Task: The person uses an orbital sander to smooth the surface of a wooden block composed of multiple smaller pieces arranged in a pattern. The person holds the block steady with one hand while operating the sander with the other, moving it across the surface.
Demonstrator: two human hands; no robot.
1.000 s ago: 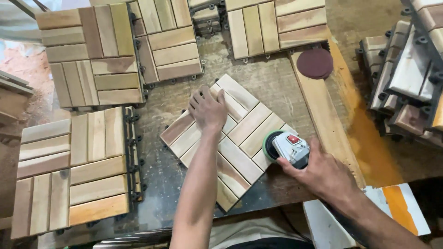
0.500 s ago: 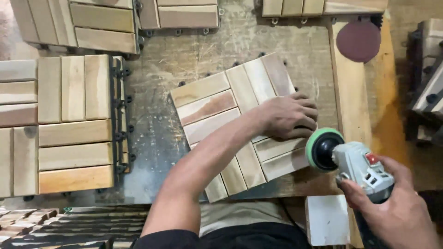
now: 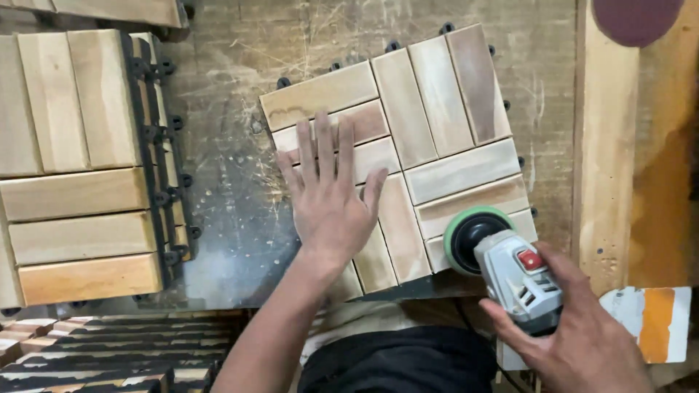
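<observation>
Two bare hands work over a wooden deck tile (image 3: 408,156) lying slightly turned on a scratched grey bench (image 3: 226,218), its slats filling the centre and upper middle of the frame, with black plastic lugs showing along its top and right edges. The left hand (image 3: 329,195) lies flat on the tile's lower-left slats, palm down, fingers (image 3: 324,149) spread wide and straight; it grips nothing and simply presses on the wood. The right hand (image 3: 575,342), at the lower right of the frame, is wrapped closed around the grey body of a handheld sander (image 3: 510,273), thumb and fingers curled round the housing below its red switch. The sander's green-rimmed round pad (image 3: 470,236) sits at the tile's lower-right edge, apparently touching the slats there, though whether it lies fully flat I cannot tell. To sand well here, the judgement would be to keep the pad level on the slat rather than tipped on its rim, move along the grain with light, even pressure, and keep the flat hand well apart from the pad while it pins the tile. More slatted tiles (image 3: 80,167) lie at the left of the frame, a dark red sanding disc (image 3: 637,18) peeks in at the upper right, and a wooden plank (image 3: 604,145) runs down the right side.
</observation>
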